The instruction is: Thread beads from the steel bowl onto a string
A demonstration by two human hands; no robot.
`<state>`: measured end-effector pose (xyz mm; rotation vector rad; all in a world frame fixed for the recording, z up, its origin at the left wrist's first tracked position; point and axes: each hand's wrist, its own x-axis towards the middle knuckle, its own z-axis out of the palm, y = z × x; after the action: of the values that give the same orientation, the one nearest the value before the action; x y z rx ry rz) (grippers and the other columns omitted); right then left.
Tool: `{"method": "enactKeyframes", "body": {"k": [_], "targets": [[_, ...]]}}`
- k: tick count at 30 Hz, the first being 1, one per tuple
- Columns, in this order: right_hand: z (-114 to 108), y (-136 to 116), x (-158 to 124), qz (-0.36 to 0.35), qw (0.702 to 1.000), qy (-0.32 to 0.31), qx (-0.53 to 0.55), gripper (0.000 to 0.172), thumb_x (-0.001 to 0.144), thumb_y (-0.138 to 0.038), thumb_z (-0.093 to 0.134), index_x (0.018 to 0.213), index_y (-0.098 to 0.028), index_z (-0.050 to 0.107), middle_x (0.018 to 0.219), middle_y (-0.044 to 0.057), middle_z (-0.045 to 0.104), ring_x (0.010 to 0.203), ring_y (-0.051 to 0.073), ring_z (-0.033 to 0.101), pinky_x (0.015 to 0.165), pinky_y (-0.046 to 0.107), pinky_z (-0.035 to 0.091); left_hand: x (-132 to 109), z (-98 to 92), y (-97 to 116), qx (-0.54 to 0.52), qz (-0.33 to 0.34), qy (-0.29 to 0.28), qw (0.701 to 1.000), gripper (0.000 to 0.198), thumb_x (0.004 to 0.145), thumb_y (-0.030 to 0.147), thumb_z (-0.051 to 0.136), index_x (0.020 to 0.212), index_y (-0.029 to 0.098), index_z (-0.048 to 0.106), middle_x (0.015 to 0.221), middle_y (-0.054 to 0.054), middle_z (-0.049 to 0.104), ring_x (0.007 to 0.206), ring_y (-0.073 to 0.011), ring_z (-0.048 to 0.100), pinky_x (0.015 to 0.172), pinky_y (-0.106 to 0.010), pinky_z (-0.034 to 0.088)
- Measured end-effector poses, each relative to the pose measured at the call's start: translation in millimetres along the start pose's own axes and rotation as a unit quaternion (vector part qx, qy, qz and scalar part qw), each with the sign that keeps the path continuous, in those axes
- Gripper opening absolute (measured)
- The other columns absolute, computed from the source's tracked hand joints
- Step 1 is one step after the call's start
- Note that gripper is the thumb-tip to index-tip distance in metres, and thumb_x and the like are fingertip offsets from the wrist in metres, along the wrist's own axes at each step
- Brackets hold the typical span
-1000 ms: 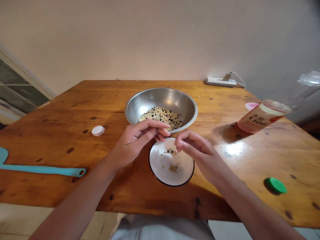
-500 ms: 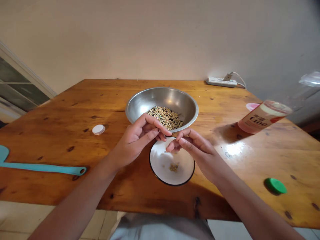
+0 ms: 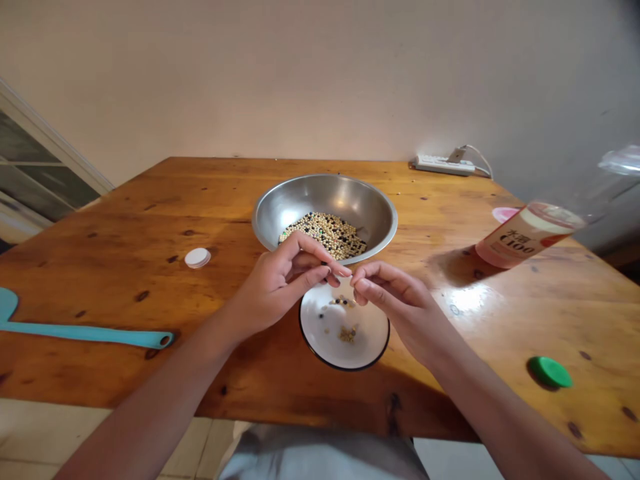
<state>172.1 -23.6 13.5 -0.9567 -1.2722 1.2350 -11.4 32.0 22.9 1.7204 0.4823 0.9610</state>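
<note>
My left hand (image 3: 285, 280) and my right hand (image 3: 395, 293) meet fingertip to fingertip above the near rim of a steel bowl and a white dish. The left thumb and fingers are pinched together, with a small dark spot at the thumb tip. My right thumb and index finger also pinch; whatever lies between them is too small to make out. Below is the white dish (image 3: 320, 340) with a dark rim, holding a few small gold beads (image 3: 349, 333) and dark ones. Behind it, the steel bowl (image 3: 370, 200) holds many pale and black beads (image 3: 335, 233), partly hidden by my left hand.
A round white lid (image 3: 197, 258) and a turquoise spatula-like tool (image 3: 95, 335) lie on the left of the wooden table (image 3: 225, 200). On the right are a green cap (image 3: 550, 371), a tilted pink-labelled bottle (image 3: 525, 233), a pink-white disc (image 3: 504, 214) and a power strip (image 3: 444, 163).
My right hand's fingers have closed and lifted slightly to the left fingertips. The left hand has shifted a little right. More beads in the dish now show.
</note>
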Motion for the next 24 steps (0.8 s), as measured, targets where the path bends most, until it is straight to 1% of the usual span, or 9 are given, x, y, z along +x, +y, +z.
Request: {"method": "enactKeyframes", "body": {"k": [4,8,11,16,19,24], "targets": [[0.7,1.6,-1.1,-0.012,1.0,-0.014,0.014,0.011,0.085,-0.029,0.061,0.079,-0.02,0.06,0.064,-0.003,0.057,0.062,0.01,0.054,0.062,0.024,0.045,-0.7,-0.4,-0.4,0.017,0.0,0.011,1.0,0.011,0.084,0.022,0.062,0.09,0.017,0.054,0.089,-0.004,0.071,0.078,-0.0145,0.068,0.074,-0.027,0.056],[0.3,3.5,-2.2,-0.02,0.999,-0.017,0.025,0.004,0.087,-0.025,0.059,0.087,-0.021,0.058,0.066,-0.004,0.058,0.063,0.009,0.054,0.062,0.023,0.045,-0.6,-1.5,0.3,0.089,0.019,0.026,0.996,0.011,0.078,0.022,0.068,0.086,0.017,0.062,0.085,-0.003,0.072,0.08,-0.0148,0.068,0.073,-0.025,0.056],[-0.4,3.9,-2.6,-0.022,0.999,-0.017,0.023,0.005,0.087,-0.025,0.059,0.09,-0.022,0.056,0.065,-0.004,0.057,0.062,0.01,0.054,0.062,0.024,0.046,1.1,-1.8,1.4,0.126,0.04,0.046,0.99,0.009,0.075,0.021,0.071,0.083,0.018,0.067,0.086,-0.002,0.072,0.079,-0.014,0.068,0.071,-0.023,0.055],[-0.8,3.3,-3.0,-0.017,0.999,-0.017,0.025,0.009,0.087,-0.028,0.059,0.089,-0.022,0.053,0.065,-0.004,0.055,0.06,0.01,0.054,0.061,0.025,0.046,3.3,-1.1,2.8,0.128,0.061,0.067,0.988,0.006,0.074,0.018,0.071,0.08,0.02,0.07,0.081,-0.001,0.073,0.076,-0.0123,0.068,0.07,-0.021,0.056],[-1.0,3.2,-2.9,-0.017,0.999,-0.023,0.035,0.011,0.086,-0.029,0.06,0.088,-0.022,0.052,0.065,-0.004,0.054,0.059,0.01,0.053,0.06,0.024,0.046,3.4,-0.6,3.4,0.122,0.049,0.066,0.989,0.007,0.075,0.018,0.07,0.082,0.02,0.071,0.083,-0.002,0.073,0.077,-0.0131,0.067,0.071,-0.022,0.056],[-1.4,2.9,-2.9,-0.011,0.999,-0.016,0.032,0.013,0.085,-0.03,0.061,0.087,-0.022,0.051,0.063,-0.004,0.054,0.059,0.011,0.053,0.06,0.025,0.047,3.2,-0.8,3.7,0.11,0.031,0.056,0.992,0.01,0.078,0.021,0.068,0.087,0.023,0.073,0.086,-0.002,0.073,0.079,-0.0142,0.067,0.074,-0.024,0.056]]}}
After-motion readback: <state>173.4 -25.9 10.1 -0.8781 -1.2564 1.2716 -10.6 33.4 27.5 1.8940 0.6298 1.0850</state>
